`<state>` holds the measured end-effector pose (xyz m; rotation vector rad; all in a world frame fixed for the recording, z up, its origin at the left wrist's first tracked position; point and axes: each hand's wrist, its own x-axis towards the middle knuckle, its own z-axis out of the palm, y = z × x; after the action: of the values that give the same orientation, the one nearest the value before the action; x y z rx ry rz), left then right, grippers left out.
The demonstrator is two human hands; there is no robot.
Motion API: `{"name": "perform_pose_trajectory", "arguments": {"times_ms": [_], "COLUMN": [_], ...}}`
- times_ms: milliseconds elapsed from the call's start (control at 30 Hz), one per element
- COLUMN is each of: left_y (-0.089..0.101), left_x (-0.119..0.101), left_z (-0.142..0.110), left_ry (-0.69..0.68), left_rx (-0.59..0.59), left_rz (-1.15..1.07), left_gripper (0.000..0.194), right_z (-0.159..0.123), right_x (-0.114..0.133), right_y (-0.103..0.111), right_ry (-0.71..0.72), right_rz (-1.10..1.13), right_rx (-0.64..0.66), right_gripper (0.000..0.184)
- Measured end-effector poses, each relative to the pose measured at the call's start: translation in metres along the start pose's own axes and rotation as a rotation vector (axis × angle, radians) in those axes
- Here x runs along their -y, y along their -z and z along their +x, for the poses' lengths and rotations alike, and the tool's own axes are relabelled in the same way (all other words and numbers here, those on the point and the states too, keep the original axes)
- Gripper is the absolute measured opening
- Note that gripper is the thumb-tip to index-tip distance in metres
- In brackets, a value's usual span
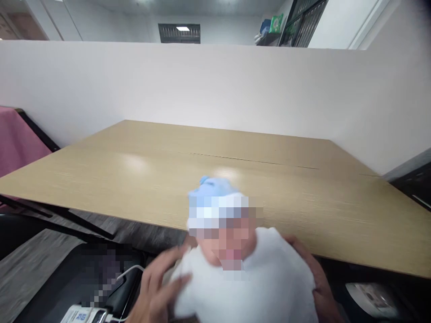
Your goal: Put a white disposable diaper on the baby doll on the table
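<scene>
A small doll-like figure in a white garment [266,278] and a light blue cap [212,190] is upright at the bottom centre, just in front of the near edge of the table. My left hand [156,289] presses against the garment's left side, its fingers spread and blurred by motion. My right hand [314,278] curls round the garment's right side, partly hidden behind the cloth. The figure is held between both hands.
A wide light wooden table [202,161] stretches ahead, ringed by white partition walls [215,80]. Pink cloth [16,139] hangs at the left. A dark seat or bag [67,278] with a white cable [129,271] lies lower left. A dark unit [414,179] stands at the right.
</scene>
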<state>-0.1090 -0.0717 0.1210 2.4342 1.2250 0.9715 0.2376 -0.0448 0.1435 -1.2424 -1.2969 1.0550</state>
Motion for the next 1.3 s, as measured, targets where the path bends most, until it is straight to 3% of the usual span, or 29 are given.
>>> {"name": "perform_pose_trajectory", "arguments": {"times_ms": [33, 133, 233, 333, 467, 567, 733, 867, 1067, 1300], "left_y": [0.002, 0.003, -0.002, -0.011, -0.022, -0.025, -0.026, -0.031, -0.041, -0.055], "left_x": [0.008, 0.023, 0.029, 0.038, 0.054, 0.061, 0.068, 0.085, 0.121, 0.17], "left_z": [0.015, 0.064, 0.106, 0.13, 0.143, 0.147, 0.151, 0.158, 0.184, 0.233], "left_ry": [0.051, 0.244, 0.312, 0.27, 0.249, 0.255, 0.274, 0.254, 0.17, 0.104], "left_rx": [-0.014, 0.174, 0.263, 0.28, 0.305, 0.309, 0.311, 0.286, 0.269, 0.193], "left_rz": [-0.033, -0.189, -0.242, -0.232, -0.202, -0.197, -0.163, 0.016, 0.299, 0.417], "left_gripper": [0.091, 0.075, 0.061, 0.058, 0.051, 0.055, 0.065, 0.045, 0.039, 0.044], "right_z": [0.002, 0.017, 0.033, 0.043, 0.049, 0.051, 0.055, 0.068, 0.111, 0.184], "right_x": [-0.003, -0.01, -0.012, -0.01, -0.016, -0.035, -0.078, -0.102, -0.113, -0.112], "right_y": [0.004, 0.012, 0.026, 0.048, 0.073, 0.087, 0.107, 0.111, 0.11, 0.109], "right_ry": [0.006, -0.001, -0.065, -0.109, -0.113, -0.087, -0.055, 0.054, 0.152, 0.211], "right_rz": [-0.005, -0.053, -0.195, -0.568, -0.913, -0.927, -0.923, -1.013, -1.046, -0.988], "right_rx": [-0.072, -0.193, -0.153, -0.097, -0.046, 0.002, -0.027, -0.111, -0.115, -0.067], "right_gripper": [0.033, 0.039, 0.047, 0.048, 0.037, 0.031, 0.038, 0.043, 0.043, 0.036]}}
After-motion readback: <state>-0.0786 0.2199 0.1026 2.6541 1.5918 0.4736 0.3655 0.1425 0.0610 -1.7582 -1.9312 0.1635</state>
